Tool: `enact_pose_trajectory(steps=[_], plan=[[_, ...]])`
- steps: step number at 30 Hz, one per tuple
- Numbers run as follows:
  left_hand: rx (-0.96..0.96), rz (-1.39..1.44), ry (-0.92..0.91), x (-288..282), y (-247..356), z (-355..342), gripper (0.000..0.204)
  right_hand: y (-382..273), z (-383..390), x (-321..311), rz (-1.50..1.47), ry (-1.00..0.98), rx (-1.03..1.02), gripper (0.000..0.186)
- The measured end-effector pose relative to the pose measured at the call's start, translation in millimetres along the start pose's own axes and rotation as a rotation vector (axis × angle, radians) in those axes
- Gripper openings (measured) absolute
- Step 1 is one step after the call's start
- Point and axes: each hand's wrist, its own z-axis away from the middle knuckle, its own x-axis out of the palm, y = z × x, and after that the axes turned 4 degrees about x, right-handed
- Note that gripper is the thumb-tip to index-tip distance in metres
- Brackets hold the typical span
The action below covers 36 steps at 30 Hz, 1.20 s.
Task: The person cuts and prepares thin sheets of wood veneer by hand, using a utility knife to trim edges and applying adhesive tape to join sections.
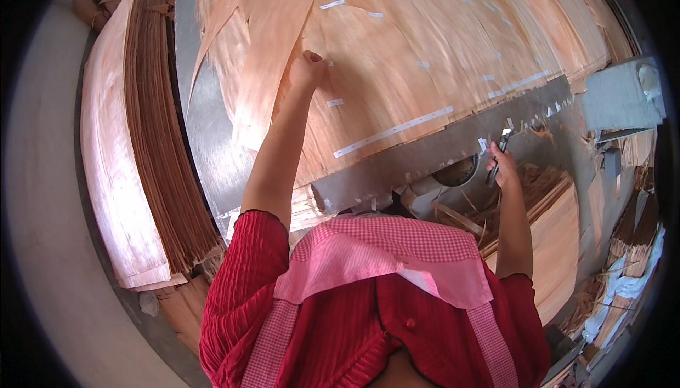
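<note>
My left hand (308, 71) is closed, fingers curled down against a large sheet of wood veneer (397, 48) on the table. Whatever its fingertips hold, if anything, is hidden; a small white tape piece shows right beside them. A loose pointed veneer strip (273, 41) lies at an angle left of that hand. My right hand (503, 166) grips a dark-handled utility knife (503, 140), its pale tip pointing away from me past the table's near edge. A white tape piece (483, 145) sits just left of the knife. One long white tape strip (393, 132) runs along the veneer's near edge.
A tall stack of veneer sheets (149, 133) stands at the left. Tape bits line the grey metal table edge (382, 175). Below it are a round opening (457, 170) and more stacked veneer (552, 225). A grey-blue box-like object (620, 98) stands at the right.
</note>
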Motion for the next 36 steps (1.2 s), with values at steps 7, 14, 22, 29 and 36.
enact_pose_trajectory(steps=[7, 14, 22, 29, 36], plan=[[0.067, -0.152, 0.14, 6, 2, 6, 0.023, 3, 9, 10, 0.114, -0.034, -0.023, 0.02], [-0.157, 0.138, -0.094, -1, 1, -14, 0.037, -2, 7, 0, 0.518, 0.095, -0.077, 0.014], [-0.085, -0.016, 0.252, 13, -57, -33, 0.067, 0, 28, -8, 0.528, 0.134, -0.243, 0.012], [0.374, -0.806, 0.658, -49, -55, -11, 0.028, 34, 87, -53, 0.858, 0.469, -0.58, 0.018], [0.431, -0.582, 0.262, -130, -37, -18, 0.015, 50, 193, 19, 0.727, 0.468, -0.681, 0.013]])
